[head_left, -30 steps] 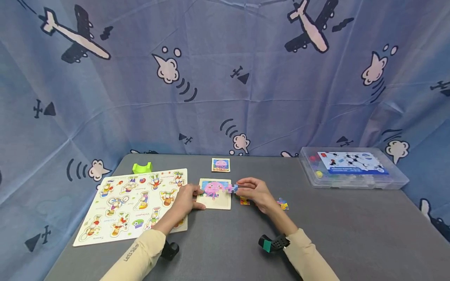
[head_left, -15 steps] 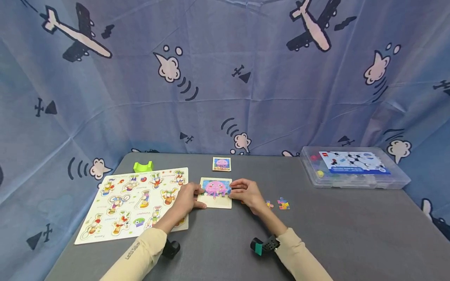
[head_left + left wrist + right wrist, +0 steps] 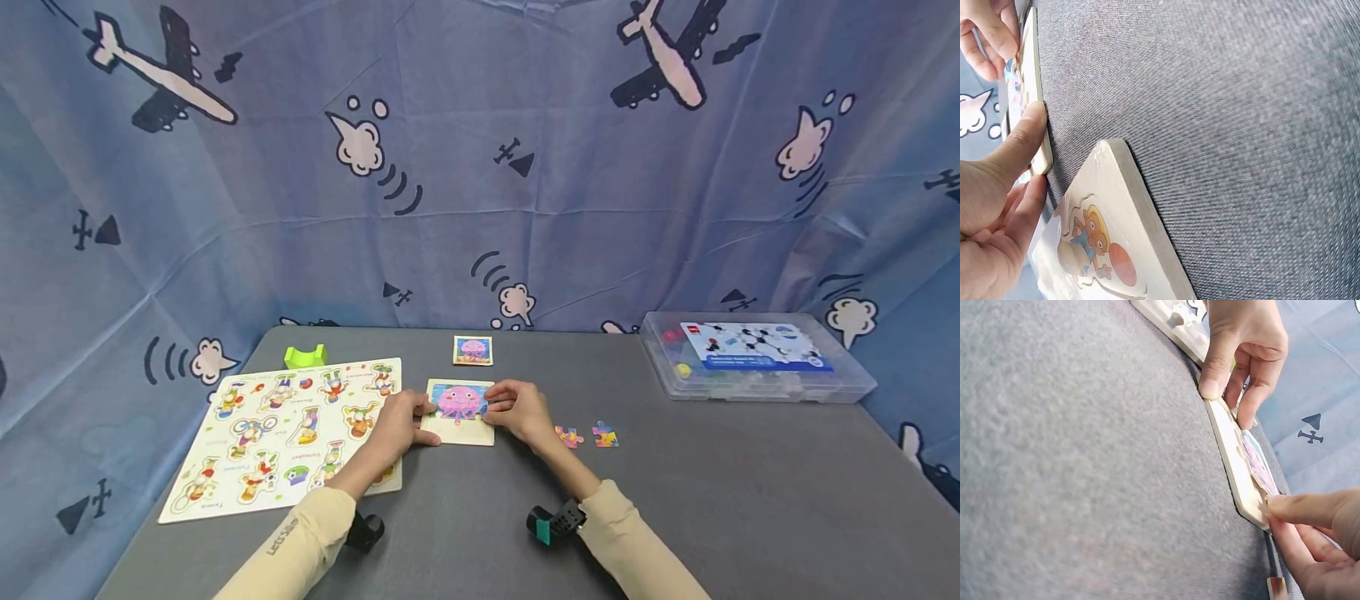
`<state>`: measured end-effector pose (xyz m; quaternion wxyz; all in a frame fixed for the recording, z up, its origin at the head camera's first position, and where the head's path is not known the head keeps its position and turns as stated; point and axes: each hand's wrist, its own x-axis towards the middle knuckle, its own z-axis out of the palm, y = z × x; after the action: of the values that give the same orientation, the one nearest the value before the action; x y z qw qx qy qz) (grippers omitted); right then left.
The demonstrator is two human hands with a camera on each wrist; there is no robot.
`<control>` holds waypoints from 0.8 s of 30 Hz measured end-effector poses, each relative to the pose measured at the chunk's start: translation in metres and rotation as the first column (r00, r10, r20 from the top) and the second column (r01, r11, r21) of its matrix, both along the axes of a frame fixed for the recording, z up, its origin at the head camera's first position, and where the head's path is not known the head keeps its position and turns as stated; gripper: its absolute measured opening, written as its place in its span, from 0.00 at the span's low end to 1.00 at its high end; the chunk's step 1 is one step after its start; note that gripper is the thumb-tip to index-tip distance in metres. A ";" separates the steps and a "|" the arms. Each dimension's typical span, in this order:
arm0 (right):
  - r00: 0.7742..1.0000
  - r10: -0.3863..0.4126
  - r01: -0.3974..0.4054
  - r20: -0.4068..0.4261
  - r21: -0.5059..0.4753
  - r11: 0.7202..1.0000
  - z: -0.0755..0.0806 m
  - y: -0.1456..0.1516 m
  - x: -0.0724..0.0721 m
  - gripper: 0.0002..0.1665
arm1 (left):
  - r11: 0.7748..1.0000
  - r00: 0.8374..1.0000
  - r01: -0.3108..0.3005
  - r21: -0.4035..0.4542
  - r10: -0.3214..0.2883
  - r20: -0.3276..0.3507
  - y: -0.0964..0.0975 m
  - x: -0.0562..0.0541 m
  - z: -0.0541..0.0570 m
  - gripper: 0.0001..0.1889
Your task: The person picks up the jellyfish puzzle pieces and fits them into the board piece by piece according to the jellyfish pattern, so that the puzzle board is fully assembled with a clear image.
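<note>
The right hand [image 3: 519,411] had brought a pink-and-blue jigsaw piece [image 3: 480,390] onto the cream, square wooden tray [image 3: 442,433], apparently filling out its upper picture; most of the lower strip lay bare. Bent right fingers met the tray's right edge, any pinch unclear; the left hand [image 3: 399,423] gripped its left edge between thumb and fingers.

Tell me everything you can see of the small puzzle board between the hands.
The small puzzle board is pale, wood-like and rectangular, lying flat on the grey table. Pieces showing a pink, tentacled creature against blue fill its far part; the near strip is bare. The left hand holds its left side; the right hand touches its right.
</note>
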<state>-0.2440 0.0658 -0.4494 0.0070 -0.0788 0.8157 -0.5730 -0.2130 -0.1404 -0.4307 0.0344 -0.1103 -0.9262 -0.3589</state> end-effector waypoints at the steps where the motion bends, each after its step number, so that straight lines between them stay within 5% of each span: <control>1: 1.000 0.002 -0.002 -0.011 0.017 1.000 0.000 0.000 0.000 0.14 | 1.000 1.000 0.001 -0.004 -0.001 -0.004 0.000 0.000 0.000 0.28; 8: 0.999 0.026 -0.022 -0.040 0.100 0.995 0.003 0.002 0.000 0.15 | 1.000 1.000 -0.002 -0.002 0.002 -0.009 0.000 0.000 -0.001 0.28; 24: 0.999 0.039 -0.036 -0.034 0.091 0.995 0.005 -0.004 -0.007 0.15 | 1.000 0.999 -0.010 -0.012 0.010 0.031 0.000 -0.001 0.000 0.28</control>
<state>-0.2507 0.0621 -0.4440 0.0069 -0.1038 0.8391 -0.5339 -0.2140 -0.1401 -0.4304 0.0209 -0.1003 -0.9292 -0.3550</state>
